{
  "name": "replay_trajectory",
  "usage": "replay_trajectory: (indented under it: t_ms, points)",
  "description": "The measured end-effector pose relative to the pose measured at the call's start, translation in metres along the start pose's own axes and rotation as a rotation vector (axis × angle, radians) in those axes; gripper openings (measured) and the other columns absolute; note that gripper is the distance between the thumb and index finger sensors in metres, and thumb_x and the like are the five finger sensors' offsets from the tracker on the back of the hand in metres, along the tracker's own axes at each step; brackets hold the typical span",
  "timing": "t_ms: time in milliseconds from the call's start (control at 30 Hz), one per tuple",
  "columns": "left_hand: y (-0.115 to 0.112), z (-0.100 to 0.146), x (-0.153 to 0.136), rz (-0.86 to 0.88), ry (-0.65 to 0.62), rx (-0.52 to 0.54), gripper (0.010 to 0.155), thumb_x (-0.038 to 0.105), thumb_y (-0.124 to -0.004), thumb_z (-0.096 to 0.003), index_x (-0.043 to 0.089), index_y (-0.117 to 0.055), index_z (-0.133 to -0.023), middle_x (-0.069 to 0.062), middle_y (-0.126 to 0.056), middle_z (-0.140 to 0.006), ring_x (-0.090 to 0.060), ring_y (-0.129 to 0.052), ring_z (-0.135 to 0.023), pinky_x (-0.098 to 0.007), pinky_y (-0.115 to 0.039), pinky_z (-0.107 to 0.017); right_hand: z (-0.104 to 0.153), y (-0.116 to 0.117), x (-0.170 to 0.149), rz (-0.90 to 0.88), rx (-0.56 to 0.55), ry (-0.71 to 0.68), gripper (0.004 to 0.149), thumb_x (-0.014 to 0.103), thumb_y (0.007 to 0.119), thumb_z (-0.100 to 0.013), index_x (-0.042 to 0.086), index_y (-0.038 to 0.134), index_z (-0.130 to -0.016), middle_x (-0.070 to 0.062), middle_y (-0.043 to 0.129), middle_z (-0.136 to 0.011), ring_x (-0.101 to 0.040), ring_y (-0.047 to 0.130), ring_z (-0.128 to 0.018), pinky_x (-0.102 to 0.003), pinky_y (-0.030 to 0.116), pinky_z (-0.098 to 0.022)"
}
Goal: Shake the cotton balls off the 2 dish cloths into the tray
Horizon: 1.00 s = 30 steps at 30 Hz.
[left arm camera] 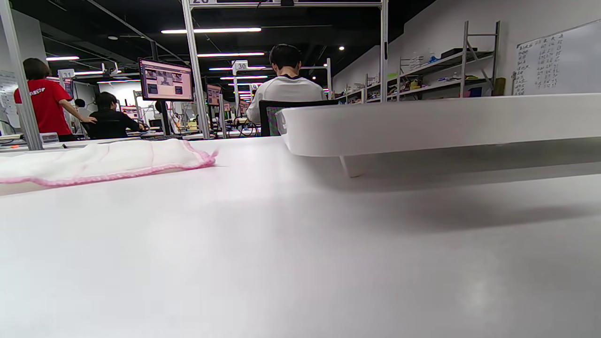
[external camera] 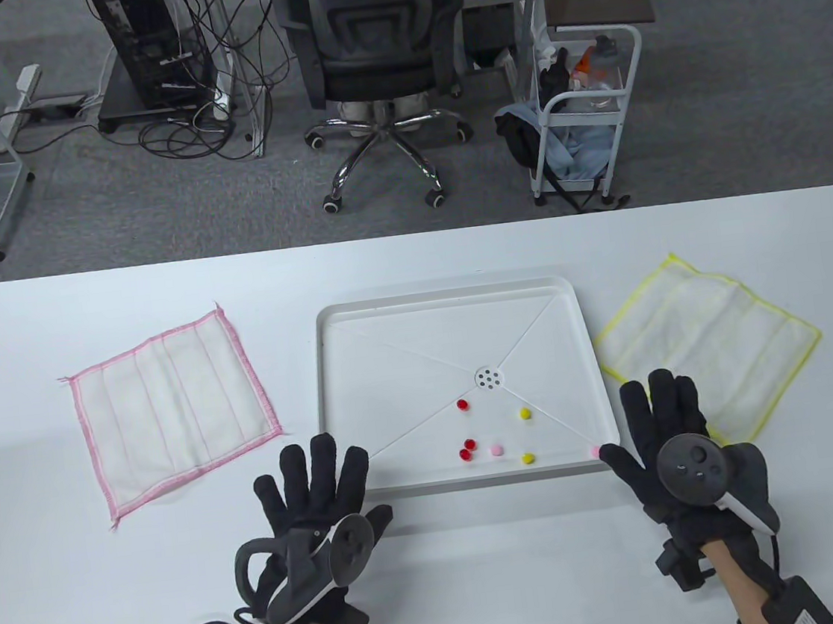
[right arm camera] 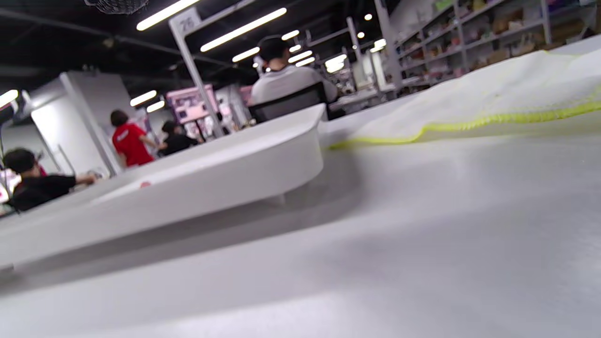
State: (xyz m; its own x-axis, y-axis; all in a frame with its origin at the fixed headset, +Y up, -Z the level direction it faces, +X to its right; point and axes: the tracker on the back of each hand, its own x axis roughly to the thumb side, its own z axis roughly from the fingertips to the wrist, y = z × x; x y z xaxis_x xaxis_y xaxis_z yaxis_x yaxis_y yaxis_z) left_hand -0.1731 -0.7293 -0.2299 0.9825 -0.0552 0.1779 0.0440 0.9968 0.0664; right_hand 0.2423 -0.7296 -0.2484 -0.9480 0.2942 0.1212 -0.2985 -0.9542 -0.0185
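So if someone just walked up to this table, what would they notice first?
Probably the two black gloved hands, left hand and right hand, lying flat on the white table's near edge. Between them sits a white tray holding little red, yellow and pink cotton balls. A pink-edged cloth lies to its left, a yellow-edged cloth to its right.

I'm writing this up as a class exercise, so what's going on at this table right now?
A person's gloved hands rest flat on the table, holding nothing: the left hand near the tray's front left corner, the right hand by its front right corner, fingers over the yellow cloth's edge. The pink cloth lies flat to the left. Both cloths look bare, and the cotton balls sit in the tray, so the shaking seems done.
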Motion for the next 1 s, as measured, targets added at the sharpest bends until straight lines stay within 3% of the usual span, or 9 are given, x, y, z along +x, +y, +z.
replay_trajectory:
  t_ms: [467, 1000]
  points:
    - [-0.001, 0.002, 0.005, -0.024, -0.010, 0.008, 0.076, 0.072, -0.049, -0.0512, 0.042, -0.021, -0.115, -0.004, -0.009, -0.122, -0.043, -0.017, -0.110, -0.071, -0.030, -0.076, 0.012, 0.018, 0.005, 0.167, 0.011, -0.024, 0.076, 0.058, 0.053, -0.052, 0.028, 0.009, -0.107, -0.004, -0.015, -0.108, -0.033, -0.016, -0.095, -0.060, 0.016, -0.076]
    - [-0.002, 0.002, 0.006, -0.037, -0.016, -0.021, 0.076, 0.073, -0.047, -0.0509, 0.042, -0.019, -0.115, -0.004, -0.005, -0.122, -0.043, -0.016, -0.110, -0.071, -0.029, -0.076, 0.013, 0.016, 0.005, 0.201, 0.002, -0.012, 0.076, 0.058, 0.053, -0.052, 0.029, 0.009, -0.107, -0.003, -0.016, -0.108, -0.032, -0.017, -0.095, -0.059, 0.015, -0.076]
